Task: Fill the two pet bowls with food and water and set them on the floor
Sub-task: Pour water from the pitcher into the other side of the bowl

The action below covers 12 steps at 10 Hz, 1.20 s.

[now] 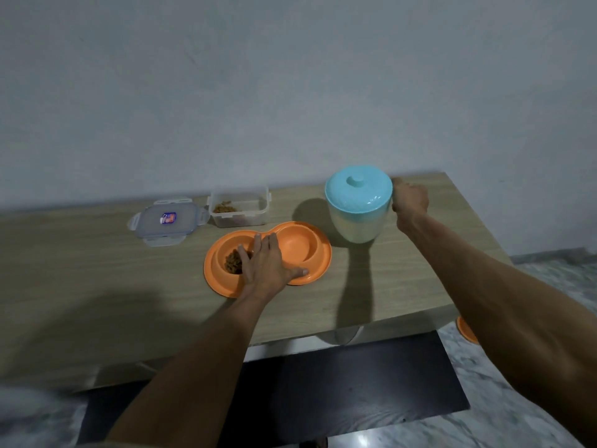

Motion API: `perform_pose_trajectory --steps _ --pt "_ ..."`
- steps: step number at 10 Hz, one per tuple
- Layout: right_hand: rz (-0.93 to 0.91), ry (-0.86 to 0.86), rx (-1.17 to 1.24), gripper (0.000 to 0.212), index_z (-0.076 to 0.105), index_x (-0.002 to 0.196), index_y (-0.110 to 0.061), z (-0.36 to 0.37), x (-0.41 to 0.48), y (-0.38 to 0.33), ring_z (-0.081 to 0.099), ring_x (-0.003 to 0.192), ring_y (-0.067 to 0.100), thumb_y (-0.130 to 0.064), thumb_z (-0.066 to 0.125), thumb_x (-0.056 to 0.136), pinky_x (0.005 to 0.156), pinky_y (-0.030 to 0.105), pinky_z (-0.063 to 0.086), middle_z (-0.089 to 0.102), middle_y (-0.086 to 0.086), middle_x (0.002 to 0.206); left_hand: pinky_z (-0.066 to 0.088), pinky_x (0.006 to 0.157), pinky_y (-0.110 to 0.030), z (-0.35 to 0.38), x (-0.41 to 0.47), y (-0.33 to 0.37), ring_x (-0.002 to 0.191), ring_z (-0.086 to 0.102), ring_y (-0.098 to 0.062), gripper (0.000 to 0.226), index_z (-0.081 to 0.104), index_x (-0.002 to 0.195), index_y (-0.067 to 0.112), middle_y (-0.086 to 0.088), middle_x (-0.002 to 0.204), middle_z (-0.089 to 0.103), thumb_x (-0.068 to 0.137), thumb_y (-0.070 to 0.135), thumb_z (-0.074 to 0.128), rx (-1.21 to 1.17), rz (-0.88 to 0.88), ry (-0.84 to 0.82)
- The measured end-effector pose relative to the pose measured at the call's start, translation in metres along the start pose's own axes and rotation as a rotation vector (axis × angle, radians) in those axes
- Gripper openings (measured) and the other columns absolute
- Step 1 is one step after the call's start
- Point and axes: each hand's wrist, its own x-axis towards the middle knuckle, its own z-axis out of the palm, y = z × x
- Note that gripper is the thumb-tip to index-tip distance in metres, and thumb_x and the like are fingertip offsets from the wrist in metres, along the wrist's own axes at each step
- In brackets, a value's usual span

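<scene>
An orange double pet bowl (310, 250) lies on the wooden table (97, 286). Its left cup holds brown kibble (233, 261); its right cup looks empty. My left hand (268, 270) rests flat on the bowl's middle and front rim, fingers spread. A turquoise lidded jug (357, 208) stands to the right of the bowl. My right hand (409, 199) is closed around the jug's handle on its right side; the handle itself is hidden by the hand.
A clear food container (239, 206) with a little kibble stands behind the bowl, its snap lid (167, 223) lying to the left. Another orange dish (466, 329) shows on the marble floor under my right forearm. A dark mat (355, 392) lies below the table's front edge.
</scene>
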Motion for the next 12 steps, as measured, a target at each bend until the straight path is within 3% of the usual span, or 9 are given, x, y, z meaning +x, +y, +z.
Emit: perform_pose_trajectory --steps 1,3,6,9,12 --pt "-0.047 -0.040 -0.053 0.024 0.054 0.058 -0.011 0.000 -0.007 -0.004 0.039 0.059 0.021 -0.030 0.064 0.068 0.061 0.034 0.038 0.048 0.000 0.060 0.001 0.118 -0.062 0.001 0.001 0.000 0.153 0.007 -0.026 0.118 0.018 0.155 0.010 -0.008 0.162 0.025 0.068 0.076 0.065 -0.003 -0.001 -0.010" --pt "-0.143 -0.056 -0.157 0.032 0.047 0.055 -0.010 0.002 -0.015 -0.012 0.043 0.059 0.022 -0.027 0.062 0.078 0.062 0.033 0.040 0.046 0.002 0.057 0.000 0.118 -0.062 0.001 0.001 -0.001 0.153 0.007 -0.026 0.118 0.019 0.155 0.010 -0.008 0.162 0.025 0.068 0.076 0.066 -0.018 0.005 -0.005" --pt "-0.283 -0.099 -0.307 0.029 0.055 0.062 -0.006 0.000 -0.020 -0.015 0.044 0.059 0.021 -0.026 0.059 0.083 0.056 0.029 0.038 0.048 0.008 0.061 0.000 0.118 -0.062 0.000 0.000 0.000 0.153 0.007 -0.026 0.118 0.019 0.155 0.010 -0.009 0.162 0.024 0.069 0.074 0.067 -0.033 -0.001 -0.002" --pt "-0.318 -0.080 -0.371 0.039 0.047 0.051 -0.009 -0.001 -0.018 -0.014 0.045 0.057 0.022 -0.027 0.059 0.083 0.062 0.031 0.041 0.045 0.005 0.053 0.000 0.118 -0.062 0.002 0.001 -0.001 0.153 0.007 -0.026 0.119 0.019 0.155 0.010 -0.008 0.162 0.024 0.068 0.075 0.067 -0.029 -0.005 -0.003" --pt "-0.353 -0.085 -0.407 0.042 0.040 0.044 -0.011 -0.002 -0.018 -0.015 0.037 0.051 0.021 -0.023 0.058 0.080 0.057 0.030 0.037 0.036 0.004 0.048 0.001 0.118 -0.062 0.003 0.002 -0.001 0.153 0.007 -0.026 0.119 0.019 0.155 0.010 -0.009 0.162 0.024 0.068 0.075 0.067 -0.023 0.001 0.000"
